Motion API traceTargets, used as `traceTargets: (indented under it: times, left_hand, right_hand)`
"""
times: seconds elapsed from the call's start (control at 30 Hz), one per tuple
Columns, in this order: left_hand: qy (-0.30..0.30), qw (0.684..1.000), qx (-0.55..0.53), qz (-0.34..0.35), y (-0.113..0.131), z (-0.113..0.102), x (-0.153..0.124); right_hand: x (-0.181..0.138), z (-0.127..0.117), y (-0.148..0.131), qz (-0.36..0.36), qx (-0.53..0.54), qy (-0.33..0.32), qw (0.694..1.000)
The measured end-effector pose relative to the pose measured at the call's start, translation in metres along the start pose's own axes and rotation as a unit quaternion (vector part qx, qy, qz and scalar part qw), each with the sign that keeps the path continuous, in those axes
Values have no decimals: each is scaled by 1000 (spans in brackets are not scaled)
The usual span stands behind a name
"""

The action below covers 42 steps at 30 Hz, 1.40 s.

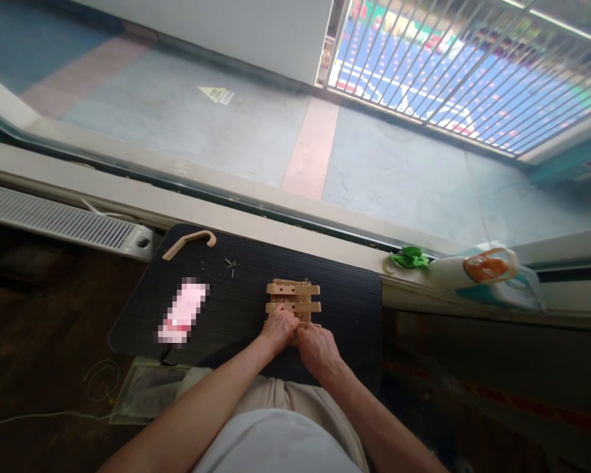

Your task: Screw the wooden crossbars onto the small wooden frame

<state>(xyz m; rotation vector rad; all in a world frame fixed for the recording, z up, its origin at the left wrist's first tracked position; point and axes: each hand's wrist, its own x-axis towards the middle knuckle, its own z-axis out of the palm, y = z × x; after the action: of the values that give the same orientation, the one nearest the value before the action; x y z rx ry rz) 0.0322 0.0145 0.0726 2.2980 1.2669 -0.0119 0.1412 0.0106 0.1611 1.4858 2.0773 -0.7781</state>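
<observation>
Bending over the near part of a dark worktop [246, 309], two bare hands meet at a small slatted wooden piece [305, 299]. It lies right of the worktop's middle, between the far edge by the window and the near edge by the person's lap. Two pale cross slats [283, 289] show plainly, with dark dots along them; the nearer part is mostly covered by the hands. The left hand [280, 327] lies on the piece with its fingers bent, just nearer than the second slat; I cannot tell whether it grips or only presses. The right hand [318, 347] is curled at the near right side of the piece, touching or almost touching the left; its fingertips are hidden, so I cannot tell what it holds.

A hooked wooden strip [182, 244] lies at the far left corner, and some thin small bits [231, 265] are scattered to its right, toward the far edge. A blurred-out pink object [183, 312] lies near the left edge. Beyond the far right corner, a green cloth [411, 257] and a white container [448, 270] with an orange part stand on the sill [325, 248].
</observation>
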Motion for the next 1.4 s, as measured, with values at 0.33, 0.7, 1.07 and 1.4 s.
traceTargets:
  times: [0.33, 0.7, 1.07, 1.4]
  left_hand:
    - [9, 1000, -3, -10, 0, 0, 1]
    - [-1, 1000, -5, -4, 0, -5, 0]
    - [-6, 1000, -4, -13, 0, -2, 1]
    - [-14, 1000, -8, -21, 0, -6, 0]
  right_hand:
    - [7, 21, 12, 92, 150, 35, 984]
    - [-4, -9, -2, 3, -48, 14, 999]
    - [2, 17, 0, 123, 25, 54, 991]
    - [-8, -2, 4, 2, -5, 31, 1000]
